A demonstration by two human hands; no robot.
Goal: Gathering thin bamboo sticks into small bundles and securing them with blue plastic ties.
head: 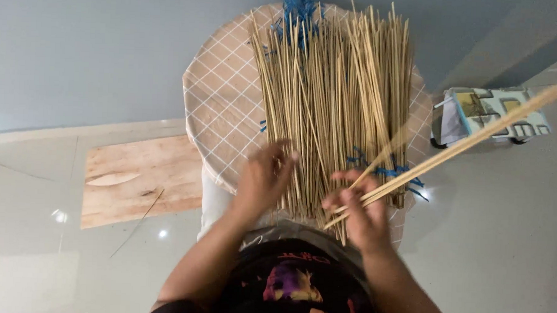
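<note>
A wide mat of thin bamboo sticks (336, 97), bound with blue cord (296, 9), lies on a round seat covered in peach checked cloth (215, 105). My left hand (262, 177) rests on the near ends of the sticks with its fingers spread. My right hand (360, 212) grips a few long loose sticks (477, 135) that slant up and to the right, past the seat's edge. More blue cord (389, 171) runs across the mat near my right hand.
A wooden board (136, 176) lies on the glossy tiled floor at the left, with one thin stick (137, 222) across its lower edge. A small boxy printed object (493, 111) stands on the floor at the right. A grey wall rises behind.
</note>
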